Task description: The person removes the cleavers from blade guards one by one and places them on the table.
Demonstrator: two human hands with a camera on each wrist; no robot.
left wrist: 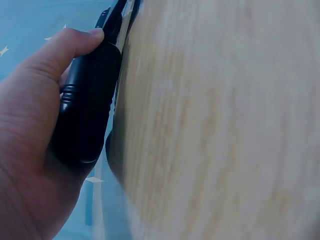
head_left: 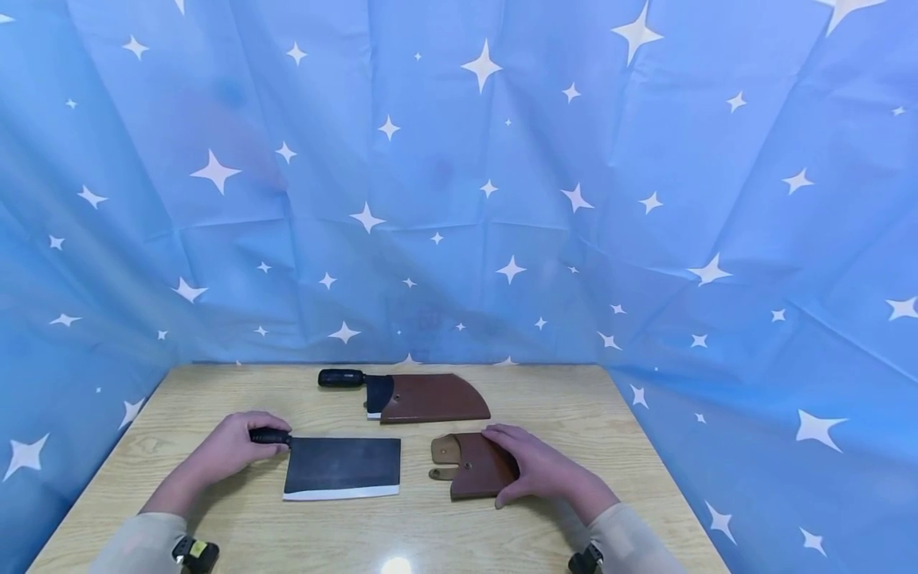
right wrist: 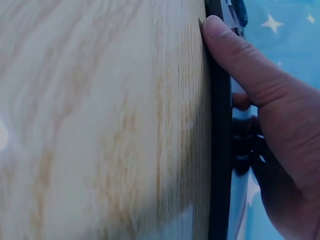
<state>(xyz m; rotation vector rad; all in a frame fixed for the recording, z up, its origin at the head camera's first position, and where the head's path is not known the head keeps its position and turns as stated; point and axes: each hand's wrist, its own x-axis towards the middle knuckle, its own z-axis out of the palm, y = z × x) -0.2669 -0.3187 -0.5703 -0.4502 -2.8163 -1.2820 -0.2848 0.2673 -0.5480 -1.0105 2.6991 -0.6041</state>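
A rectangular cleaver [head_left: 344, 464] with a dark blade and pale cutting edge lies flat at centre left, its edge toward me. My left hand [head_left: 240, 442] grips its black handle [left wrist: 87, 105]; in the left wrist view the thumb lies along the handle's front end. To the right, a brown leather knife sheath [head_left: 482, 470] rests on the table, its tan strap flaps [head_left: 445, 450] pointing left at the cleaver. My right hand [head_left: 538, 466] holds the sheath's right end, thumb at the near edge and fingers at the far edge. The blade and sheath are apart.
Behind them lies a second cleaver with a black handle [head_left: 340, 378], its blade mostly inside a brown sheath [head_left: 433, 397]. All sit on a light wood table [head_left: 244, 534]. A blue star-patterned curtain [head_left: 430, 175] hangs around the table's back and sides.
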